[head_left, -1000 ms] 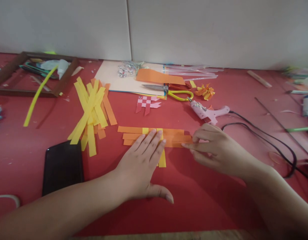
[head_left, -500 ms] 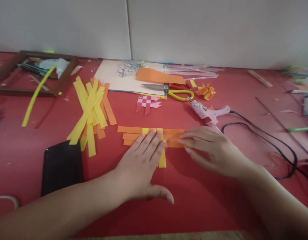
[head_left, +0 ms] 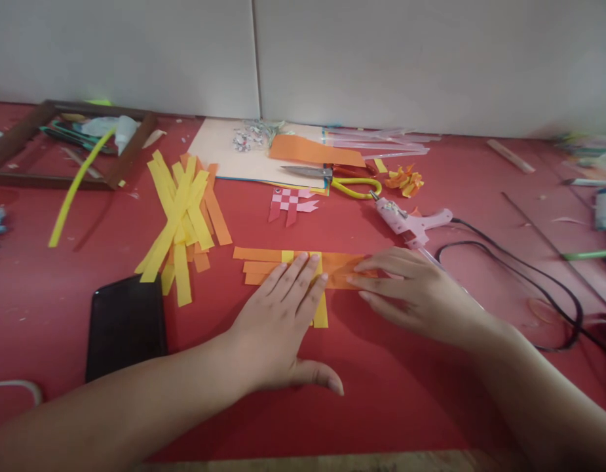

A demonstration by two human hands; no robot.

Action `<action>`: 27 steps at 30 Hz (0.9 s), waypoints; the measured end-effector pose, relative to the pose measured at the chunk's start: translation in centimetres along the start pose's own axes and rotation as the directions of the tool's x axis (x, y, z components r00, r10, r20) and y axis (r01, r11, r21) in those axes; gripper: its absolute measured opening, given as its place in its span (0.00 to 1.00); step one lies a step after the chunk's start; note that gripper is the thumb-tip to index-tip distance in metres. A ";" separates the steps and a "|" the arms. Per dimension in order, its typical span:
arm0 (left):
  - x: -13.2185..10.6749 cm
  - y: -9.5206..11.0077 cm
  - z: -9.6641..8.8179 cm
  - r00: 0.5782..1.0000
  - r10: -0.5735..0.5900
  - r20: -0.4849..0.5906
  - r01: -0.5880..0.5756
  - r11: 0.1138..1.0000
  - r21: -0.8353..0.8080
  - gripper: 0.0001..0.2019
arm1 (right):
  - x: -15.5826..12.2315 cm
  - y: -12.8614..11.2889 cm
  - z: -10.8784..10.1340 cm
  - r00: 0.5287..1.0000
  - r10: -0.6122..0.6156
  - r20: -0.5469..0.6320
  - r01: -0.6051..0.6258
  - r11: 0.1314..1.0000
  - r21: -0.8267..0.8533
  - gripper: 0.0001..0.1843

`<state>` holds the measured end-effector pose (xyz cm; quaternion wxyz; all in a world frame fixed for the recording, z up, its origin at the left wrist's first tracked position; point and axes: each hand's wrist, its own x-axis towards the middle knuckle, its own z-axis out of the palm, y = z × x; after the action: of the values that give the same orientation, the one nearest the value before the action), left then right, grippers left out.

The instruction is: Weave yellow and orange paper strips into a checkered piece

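Several orange paper strips (head_left: 263,255) lie side by side on the red table (head_left: 405,393), crossed by two yellow strips (head_left: 321,314). My left hand (head_left: 283,328) lies flat on this weave, fingers stretched out and pressing it down. My right hand (head_left: 415,292) rests on the right ends of the orange strips, fingertips touching them and lifting an end; its fingers are extended and close together.
A pile of loose yellow and orange strips (head_left: 182,216) lies left of the weave, a black phone (head_left: 126,324) in front of it. Behind are a small pink woven piece (head_left: 290,203), scissors (head_left: 332,176), a pink glue gun (head_left: 411,219) with black cable (head_left: 529,275), and a wooden frame (head_left: 111,174).
My right hand has slid left along the orange strips, closer to my left hand. The left hand has stayed in place.
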<state>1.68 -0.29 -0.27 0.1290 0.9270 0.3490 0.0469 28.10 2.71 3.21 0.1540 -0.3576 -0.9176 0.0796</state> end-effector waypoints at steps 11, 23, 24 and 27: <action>0.0 -0.4 -2.9 0.994 0.055 -0.099 -0.064 0.994 -0.090 0.52 | 0.0 0.0 0.1 1.000 -0.022 0.020 0.022 0.999 0.024 0.12; -1.3 -3.0 -6.5 0.960 -0.134 -0.247 0.150 0.988 0.044 0.06 | 0.2 -0.1 -0.1 1.000 0.004 0.028 -0.005 0.999 0.048 0.13; -1.6 -2.9 -6.1 0.952 -0.128 -0.280 0.139 0.990 0.018 0.06 | 0.2 -0.1 0.0 1.000 0.000 0.026 -0.001 0.999 0.043 0.13; -2.4 -3.0 -4.9 0.935 -0.111 -0.337 0.123 0.992 0.015 0.06 | 0.2 0.0 0.1 1.000 -0.014 0.015 0.014 1.000 0.026 0.13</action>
<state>-2.86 1.30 3.70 0.0537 0.8853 0.4210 0.1901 27.93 2.88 3.15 0.1525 -0.3486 -0.9201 0.0933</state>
